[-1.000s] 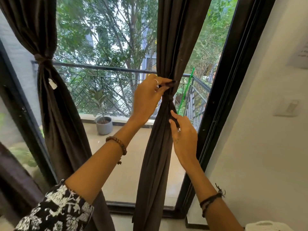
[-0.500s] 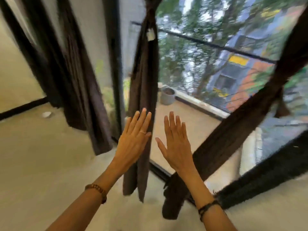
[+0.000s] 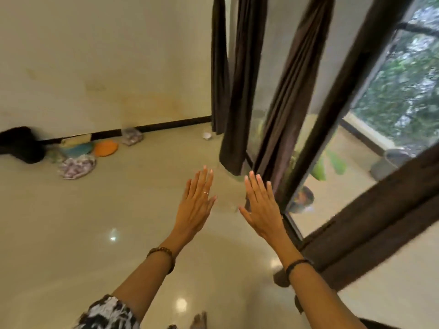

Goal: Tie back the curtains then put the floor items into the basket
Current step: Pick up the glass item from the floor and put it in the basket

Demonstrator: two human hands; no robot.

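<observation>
Both our hands are out in front, palms down, fingers straight and close together, holding nothing: left hand with a thin ring, right hand nearer the window. They hover above the bare floor, touching nothing. Dark curtains hang bunched in narrow columns along the glass; we cannot see any tie on them from here, so whether each is secured we cannot tell. The floor items lie well apart from us against the far wall: an orange disc, a teal one just beside it, a speckled bundle in front, a clear bag at the skirting, and a small white cup near the curtain foot. No basket is visible; a dark blurred shape sits at the left edge, unidentifiable. The view is smeared. Risks, as we judge them: the floor looks glossy, so a hurried step toward the pile could slip; the small cup, set apart, could be overlooked or kicked; the bags may spill if grabbed by a loose corner.
</observation>
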